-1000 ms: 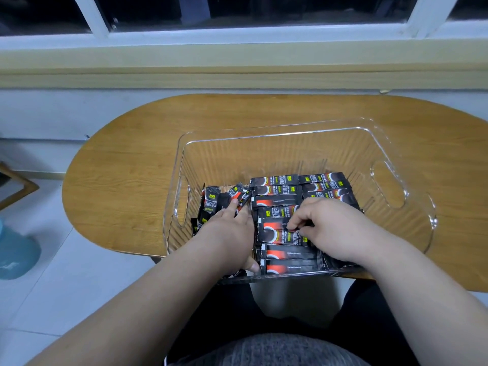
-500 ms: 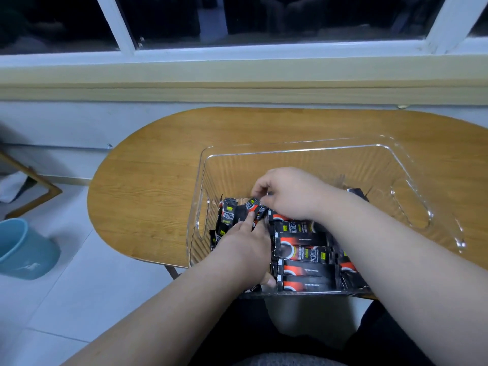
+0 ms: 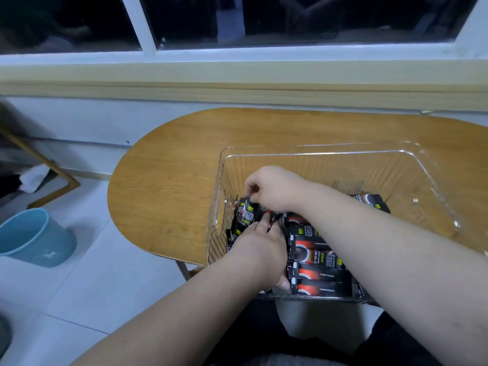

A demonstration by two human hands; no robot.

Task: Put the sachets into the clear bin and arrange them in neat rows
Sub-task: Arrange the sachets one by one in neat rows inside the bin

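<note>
— Both hands are down inside the clear bin (image 3: 327,154) on the counter (image 3: 169,186)!
— Right hand (image 3: 272,188) pinching a loose sachet (image 3: 248,213) at the left wall; left hand (image 3: 261,247) flat, fingers spread on the pile beside the rows (image 3: 317,270).

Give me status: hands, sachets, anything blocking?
Right hand pinching a loose sachet at the clear bin's left end; left hand flat on that pile. Neat rows at right. Nothing blocking.

Your bin (image 3: 327,151) sits on the tabletop (image 3: 169,186) below the window (image 3: 237,22), sachets (image 3: 319,262) inside at its near end, a bucket (image 3: 34,237) on the floor to its left.
</note>
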